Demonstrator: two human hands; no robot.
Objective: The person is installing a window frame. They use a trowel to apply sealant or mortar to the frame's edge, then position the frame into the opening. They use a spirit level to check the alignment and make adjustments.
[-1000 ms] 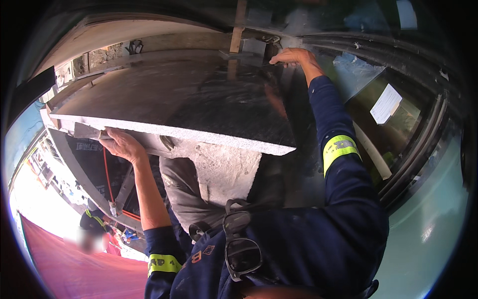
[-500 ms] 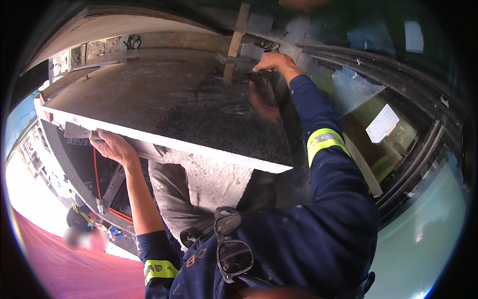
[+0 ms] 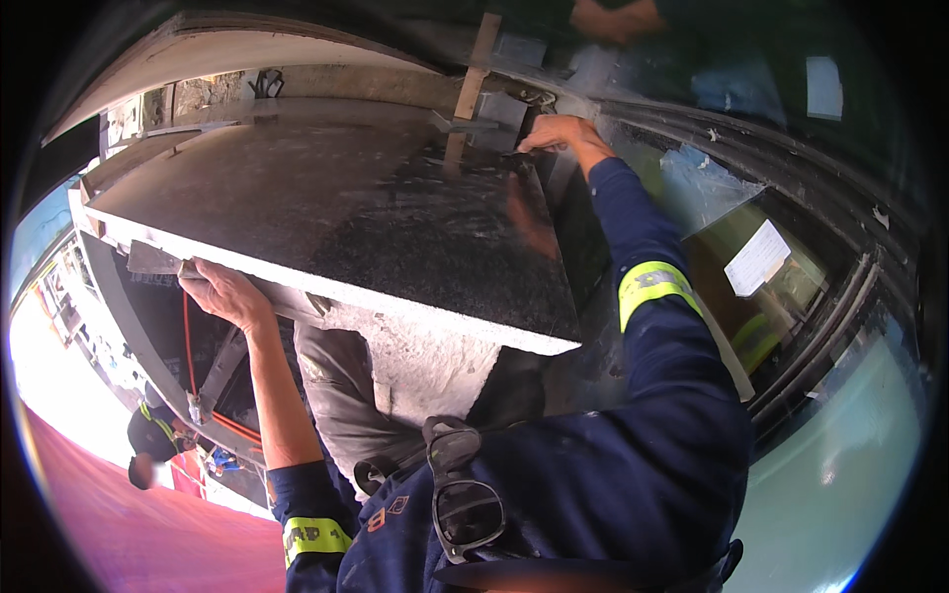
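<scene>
1. Harsh daylight enters beyond the left hand (image 3: 229,296), blowing the ground (image 3: 49,361) below it out to white.
2. Beside that grip, the slab's front edge (image 3: 474,322) glares nearly featureless.
3. Between the hands, the dark slab (image 3: 346,198) shows a hazy sheen and, just below the right hand (image 3: 561,134), a reflection.
4. Above the right hand it is dim.
5. Around both, fisheye distortion bends straight edges toward a black rim.

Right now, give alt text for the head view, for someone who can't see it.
A dark, glossy slab with a rough white front edge; the person's left hand is just below that edge, the right hand near the far right corner. Sunglasses hang on their navy top.
</scene>
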